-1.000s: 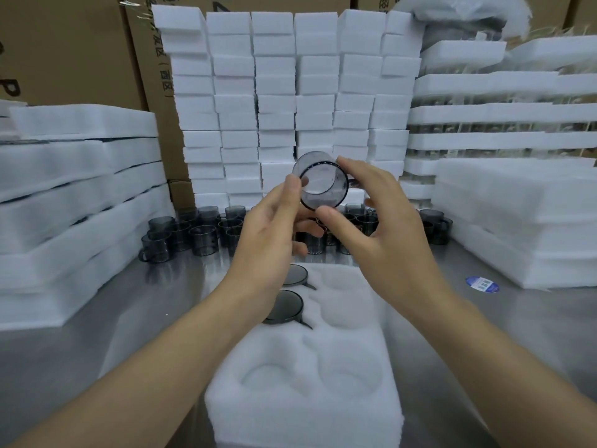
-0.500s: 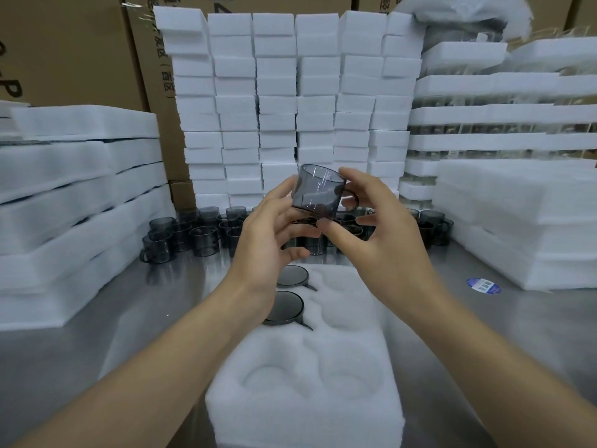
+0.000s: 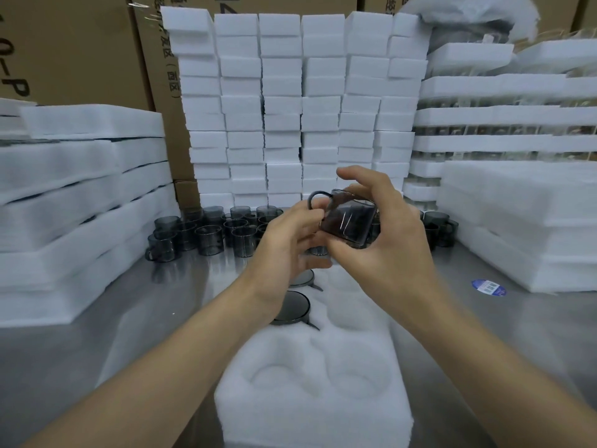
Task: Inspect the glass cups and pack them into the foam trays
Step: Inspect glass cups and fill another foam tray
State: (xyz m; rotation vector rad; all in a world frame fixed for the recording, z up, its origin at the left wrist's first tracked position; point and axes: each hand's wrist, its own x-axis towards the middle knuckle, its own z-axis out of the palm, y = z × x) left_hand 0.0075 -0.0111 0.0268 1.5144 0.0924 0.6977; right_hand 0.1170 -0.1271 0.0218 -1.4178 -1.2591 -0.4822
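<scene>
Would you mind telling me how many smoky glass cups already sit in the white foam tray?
2: one smoky glass cup in the tray's left column, another just behind it, partly hidden by the left hand. The white foam tray has other pockets showing empty.

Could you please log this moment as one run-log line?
phase: inspecting | both hands hold tilted glass cup | left hand | right hand | foam tray: two cups seated
</scene>
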